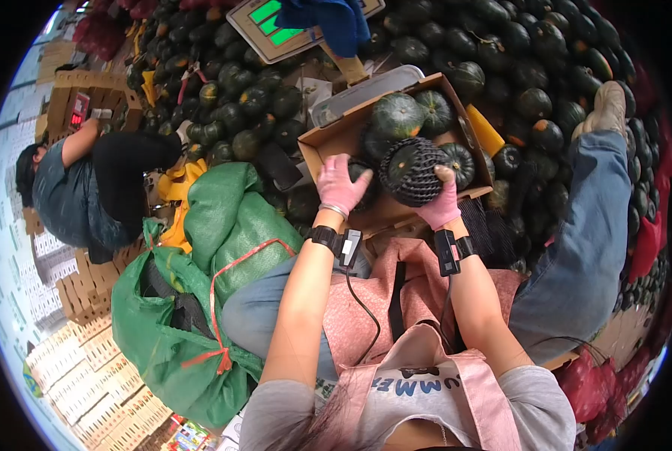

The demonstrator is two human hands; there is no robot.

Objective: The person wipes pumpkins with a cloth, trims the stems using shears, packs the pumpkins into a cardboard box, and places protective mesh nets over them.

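Note:
A cardboard box (311, 156) of dark green squashes sits on a scale in front of me. My right hand (443, 201), in a pink glove, grips a squash in a black foam net (411, 172) at the box's near side. The fingers of my left hand (341, 185), also gloved in pink, are spread at the box's left part, beside a dark squash (364, 186). Bare squashes (398, 116) lie behind the netted one, and another (458, 165) is to its right.
A large heap of squashes (528, 73) surrounds the box. The scale's display (270, 24) stands beyond it, partly under a blue cloth (336, 22). Green sacks (234, 218) lie at my left. Farther left, another person (80, 188) bends near stacked cartons (88, 86).

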